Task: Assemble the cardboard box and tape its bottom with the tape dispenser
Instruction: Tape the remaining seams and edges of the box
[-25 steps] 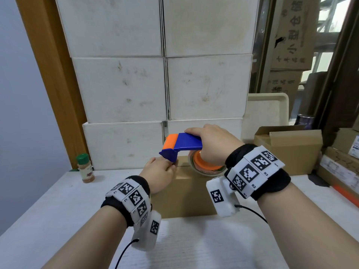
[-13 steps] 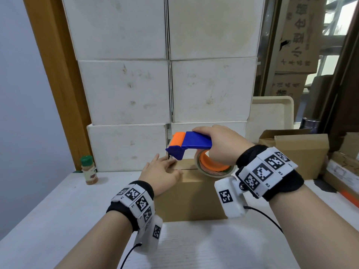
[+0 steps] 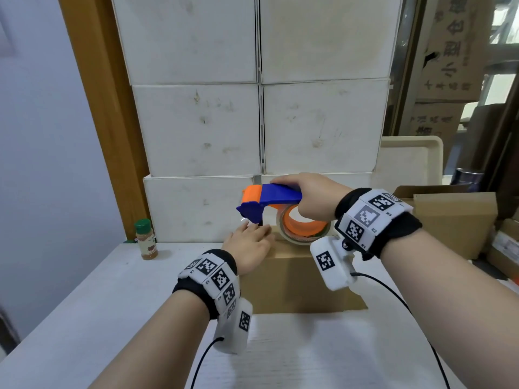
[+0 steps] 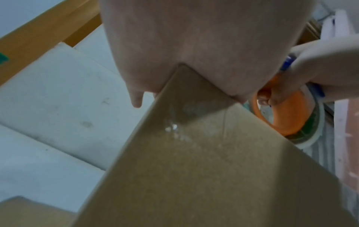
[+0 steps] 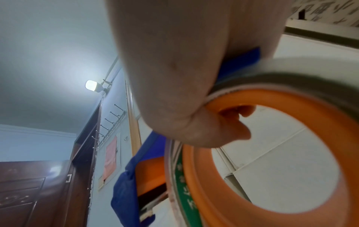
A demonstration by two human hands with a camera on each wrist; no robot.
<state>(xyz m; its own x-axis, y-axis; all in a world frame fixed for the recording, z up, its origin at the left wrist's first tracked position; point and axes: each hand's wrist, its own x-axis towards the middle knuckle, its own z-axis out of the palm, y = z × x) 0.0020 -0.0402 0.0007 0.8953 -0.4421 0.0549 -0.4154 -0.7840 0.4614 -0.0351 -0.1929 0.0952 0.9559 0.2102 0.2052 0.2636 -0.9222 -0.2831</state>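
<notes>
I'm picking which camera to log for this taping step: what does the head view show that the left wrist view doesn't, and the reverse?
Only the head view shows the spice jar, the white table, both wristbands, and the tape dispenser's blue and orange head above the left hand's fingers. Only the left wrist view shows shiny clear tape on the cardboard box's side under the palm, and the right hand's fingertips curled inside the orange ring. Both show the box, the left hand on it, the dispenser and the stacked white boxes.

Spice jar (image 3: pixel 146 239) left of cardboard box (image 3: pixel 295 284)
</notes>
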